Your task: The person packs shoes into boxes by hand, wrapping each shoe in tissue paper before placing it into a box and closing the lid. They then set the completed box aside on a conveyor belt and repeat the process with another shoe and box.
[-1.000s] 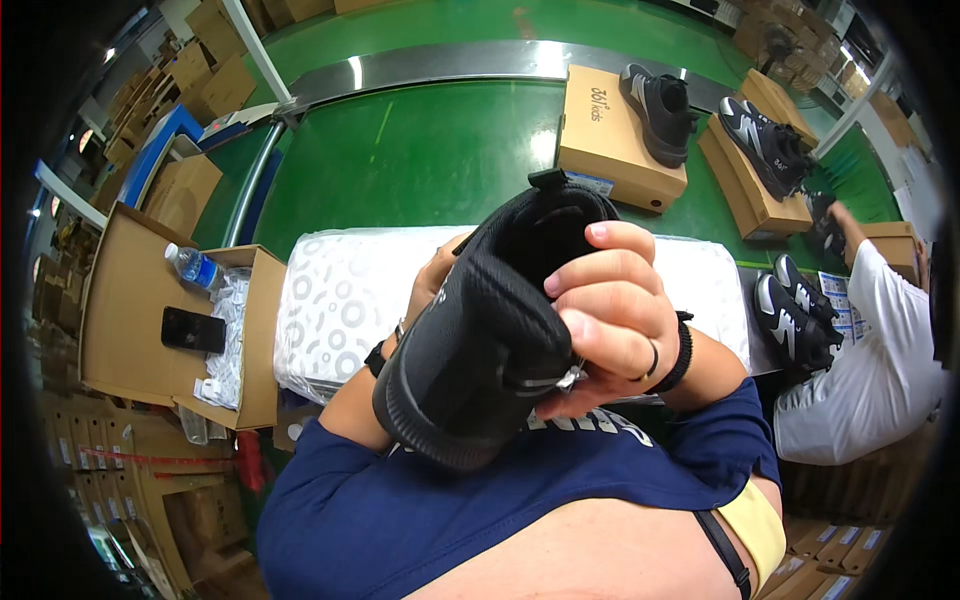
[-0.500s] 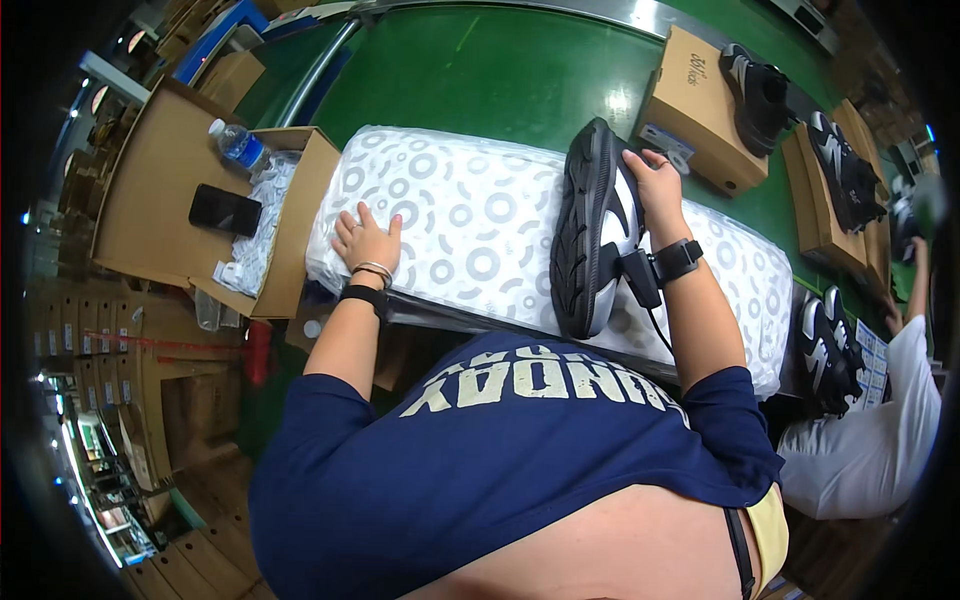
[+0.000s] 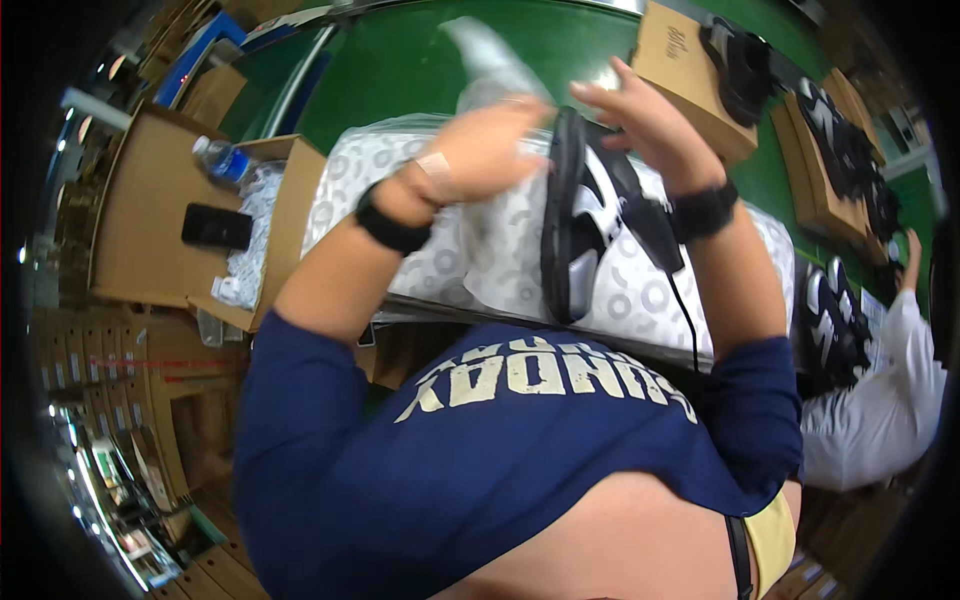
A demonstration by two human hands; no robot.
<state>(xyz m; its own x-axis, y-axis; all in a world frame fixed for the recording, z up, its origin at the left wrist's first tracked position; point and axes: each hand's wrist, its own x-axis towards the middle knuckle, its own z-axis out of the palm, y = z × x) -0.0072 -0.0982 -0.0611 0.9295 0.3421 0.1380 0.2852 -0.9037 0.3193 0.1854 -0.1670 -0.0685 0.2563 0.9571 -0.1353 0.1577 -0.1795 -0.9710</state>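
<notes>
A black and white sneaker (image 3: 597, 205) lies on its side on a stack of white patterned paper sheets (image 3: 340, 185), its dark sole turned to the left. My left hand (image 3: 490, 150), smeared by motion, is over the stack just left of the shoe. It grips a thin white paper sheet (image 3: 492, 62), which sticks up beyond the hand and also hangs below it. My right hand (image 3: 655, 125) is raised above the shoe's far end, fingers apart and holding nothing. A black device with a cable (image 3: 652, 235) hangs from the right wrist strap.
At the left, an open cardboard box (image 3: 145, 205) holds a water bottle (image 3: 222, 158), a black phone (image 3: 217, 228) and crumpled paper. Shoe boxes (image 3: 668, 50) with dark sneakers (image 3: 738, 70) stand at the right. A co-worker in a white sleeve (image 3: 880, 400) is farther right.
My left hand has moved from flat on the stack up and right toward the shoe, with a white sheet now in it. My right hand has let go of the shoe and lifted.
</notes>
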